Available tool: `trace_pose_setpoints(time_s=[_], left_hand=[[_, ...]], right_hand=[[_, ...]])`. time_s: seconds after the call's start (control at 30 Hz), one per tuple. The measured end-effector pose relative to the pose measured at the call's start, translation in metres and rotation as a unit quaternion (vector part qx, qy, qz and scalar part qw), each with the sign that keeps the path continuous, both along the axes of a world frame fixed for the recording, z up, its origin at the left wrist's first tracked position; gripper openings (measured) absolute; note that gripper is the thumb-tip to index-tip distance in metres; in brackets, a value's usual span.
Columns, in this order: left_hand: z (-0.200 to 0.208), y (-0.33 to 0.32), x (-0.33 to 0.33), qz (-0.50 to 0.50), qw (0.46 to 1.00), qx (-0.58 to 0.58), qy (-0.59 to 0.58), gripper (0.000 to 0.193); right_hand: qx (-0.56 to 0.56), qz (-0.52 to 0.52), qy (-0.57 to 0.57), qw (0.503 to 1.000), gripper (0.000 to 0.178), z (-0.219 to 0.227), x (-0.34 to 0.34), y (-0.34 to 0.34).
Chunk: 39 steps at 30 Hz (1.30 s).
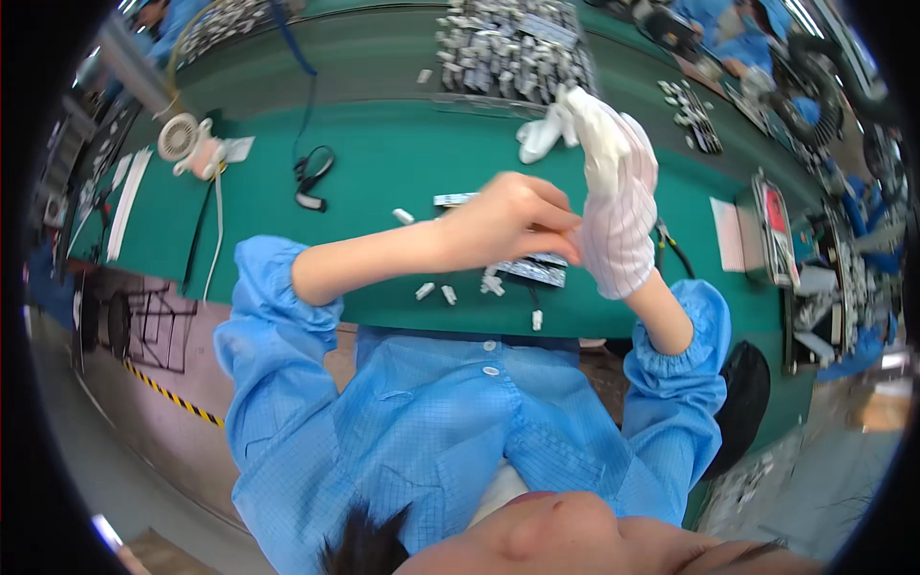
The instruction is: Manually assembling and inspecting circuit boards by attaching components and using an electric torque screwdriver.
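Your left hand (pixel 508 222) is pinching the side of the glove (pixel 618 244); your right hand (pixel 618 172), wearing it, is holding its fingers nearly straight over the table (pixel 393 153).

At a green bench (pixel 383 144), a worker's bare left hand (pixel 503 225) is pinching the side of a white glove (pixel 621 244) that is covering the right hand (pixel 618 172). Another glove (pixel 540 140) is lying near a crowded parts tray (pixel 470 104), while a fan (pixel 195 146) is standing at left and pliers (pixel 679 253) are resting beside the right wrist.
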<state>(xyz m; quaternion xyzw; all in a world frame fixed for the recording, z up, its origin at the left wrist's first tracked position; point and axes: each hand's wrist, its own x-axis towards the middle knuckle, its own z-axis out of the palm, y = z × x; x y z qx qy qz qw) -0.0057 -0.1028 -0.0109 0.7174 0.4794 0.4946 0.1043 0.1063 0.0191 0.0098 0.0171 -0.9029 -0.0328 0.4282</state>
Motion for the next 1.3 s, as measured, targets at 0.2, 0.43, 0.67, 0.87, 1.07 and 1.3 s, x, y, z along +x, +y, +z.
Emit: trace_pose_setpoints(time_s=[0.2, 0.43, 0.67, 0.87, 1.07, 1.3], left_hand=[[0.000, -0.016, -0.006, 0.001, 0.989, -0.146, 0.013, 0.029], [-0.022, -0.102, -0.120, 0.428, 0.881, -0.068, 0.190, 0.043], [-0.099, -0.179, -0.200, 0.626, 0.722, -0.294, 0.000, 0.054], [-0.049, -0.117, -0.143, 0.441, 0.882, -0.146, 0.078, 0.028], [-0.041, -0.046, -0.113, 0.266, 0.947, -0.156, 0.085, 0.019], [-0.032, -0.016, -0.085, 0.220, 0.965, -0.109, 0.089, 0.012]], right_hand=[[0.063, 0.013, -0.041, 0.997, 0.062, -0.001, -0.007, -0.017], [-0.030, 0.110, -0.083, 0.990, 0.071, 0.002, -0.006, -0.007], [-0.080, 0.093, -0.094, 0.988, 0.047, -0.006, -0.004, 0.011], [-0.128, -0.031, -0.237, 0.963, 0.040, -0.011, 0.019, 0.072], [-0.121, -0.119, -0.252, 0.953, 0.054, -0.043, 0.004, 0.109], [-0.147, -0.269, -0.291, 0.906, 0.082, -0.079, -0.051, 0.193]])
